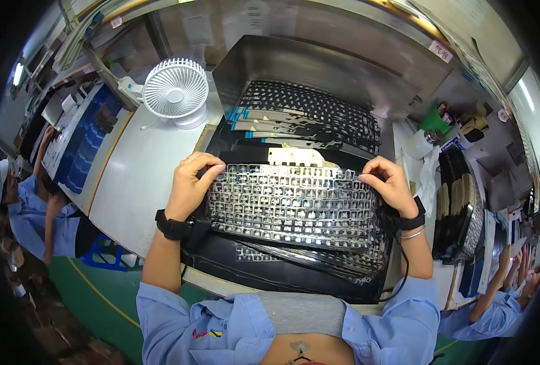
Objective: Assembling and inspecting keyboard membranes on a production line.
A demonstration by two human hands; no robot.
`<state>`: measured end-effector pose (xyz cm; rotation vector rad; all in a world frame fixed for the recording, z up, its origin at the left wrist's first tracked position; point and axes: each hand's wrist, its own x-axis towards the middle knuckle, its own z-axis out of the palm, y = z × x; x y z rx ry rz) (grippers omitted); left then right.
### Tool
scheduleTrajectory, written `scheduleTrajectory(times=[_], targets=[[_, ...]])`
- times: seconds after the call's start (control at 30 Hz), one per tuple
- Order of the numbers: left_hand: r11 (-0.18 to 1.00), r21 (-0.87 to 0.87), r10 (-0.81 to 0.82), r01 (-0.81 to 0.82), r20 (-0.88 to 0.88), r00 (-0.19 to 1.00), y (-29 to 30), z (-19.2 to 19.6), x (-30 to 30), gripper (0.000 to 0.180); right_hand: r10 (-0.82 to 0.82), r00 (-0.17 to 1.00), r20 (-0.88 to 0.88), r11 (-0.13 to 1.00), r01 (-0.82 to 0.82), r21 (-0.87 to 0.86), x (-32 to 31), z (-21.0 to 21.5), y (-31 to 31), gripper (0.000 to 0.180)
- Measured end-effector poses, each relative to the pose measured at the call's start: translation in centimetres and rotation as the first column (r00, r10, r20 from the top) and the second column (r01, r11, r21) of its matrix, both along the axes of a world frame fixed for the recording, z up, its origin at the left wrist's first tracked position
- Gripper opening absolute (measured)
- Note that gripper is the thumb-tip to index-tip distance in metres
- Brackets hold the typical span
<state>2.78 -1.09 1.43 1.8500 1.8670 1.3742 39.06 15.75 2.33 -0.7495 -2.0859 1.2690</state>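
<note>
A thin silver metal keyboard plate (291,204), full of rows of square key cutouts, is tilted in front of me. My left hand (192,182) pinches its upper left corner between thumb and fingers. At the upper right corner, my right hand (391,185) pinches the plate in the same way. Behind its top edge shows a cream-coloured piece with small notches (297,157); how it is fixed is hidden. More keyboard plates (349,264) lie stacked below and nearer to me. Farther back, a fanned stack of dark keyboard plates (318,109) with blue tabs leans in the black tray.
A metal shield (318,61) rises behind the stacks. A white fan (175,94) stands on the left of the table (130,182). At right are a bottle (419,145), a green container (434,121) and another plate stack (458,207). Co-workers sit at both sides.
</note>
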Motion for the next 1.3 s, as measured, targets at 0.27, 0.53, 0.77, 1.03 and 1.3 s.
scheduleTrajectory(times=[0.27, 0.53, 0.77, 1.03, 1.3], targets=[[0.999, 0.031, -0.050, 0.039, 0.520, 0.853, -0.8, -0.8, -1.1, 0.009, -0.101, 0.972, -0.210, 0.990, 0.119, 0.077, -0.5, 0.7, -1.5, 0.009], [0.960, -0.139, -0.081, 0.242, 0.691, 0.718, -0.7, -0.7, -0.7, 0.019, -0.241, 0.932, -0.272, 0.939, 0.152, -0.310, 0.1, 0.3, -0.9, 0.018], [0.969, -0.215, 0.045, 0.125, 0.649, 0.760, 0.3, -2.0, -1.4, 0.019, -0.033, 0.994, -0.109, 0.838, -0.032, -0.545, 0.7, -0.7, 0.8, 0.037], [0.974, -0.220, 0.096, 0.062, 0.640, 0.762, 0.0, -1.4, -1.0, 0.018, 0.058, 0.994, -0.092, 0.835, -0.099, -0.541, 0.4, 0.1, 0.4, 0.041], [0.965, -0.167, 0.008, 0.204, 0.792, 0.610, -0.1, -2.6, -2.1, 0.024, -0.235, 0.943, -0.234, 0.895, 0.116, -0.431, 1.1, -0.6, 1.1, 0.028]])
